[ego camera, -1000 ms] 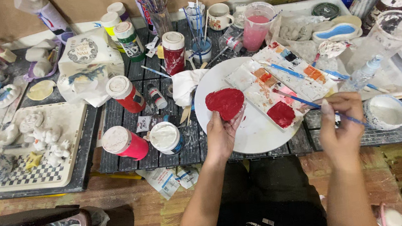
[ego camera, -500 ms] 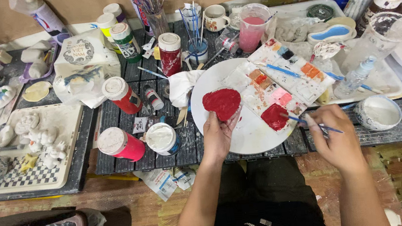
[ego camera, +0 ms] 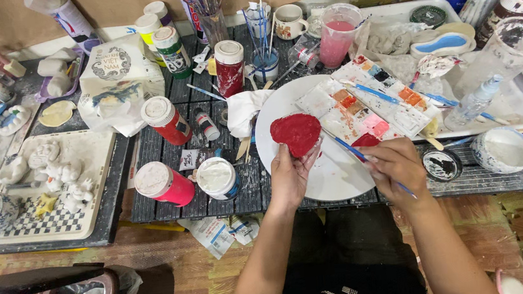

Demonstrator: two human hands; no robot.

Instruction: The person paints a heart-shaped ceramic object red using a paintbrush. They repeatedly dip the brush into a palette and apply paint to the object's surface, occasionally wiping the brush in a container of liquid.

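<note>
Bringing your right hand point(ego camera: 394, 166) in from the far side of the palette point(ego camera: 366, 102), you now have its fingers pinched on the blue brush point(ego camera: 351, 151), bristles nearly at the red heart piece point(ego camera: 296, 133), so painting looks about to resume. Your left hand point(ego camera: 290, 179) grips that heart over the white plate point(ego camera: 335, 178), among paint jars on the crowded slatted table point(ego camera: 501, 178).

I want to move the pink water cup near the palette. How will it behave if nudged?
The pink cup stands tall and narrow, so it may tip. It looks partly filled, so probably heavy enough to slosh or spill. Its clear plastic-looking wall suggests it would flex, not shatter. The palette beside it would likely get wet.
</note>
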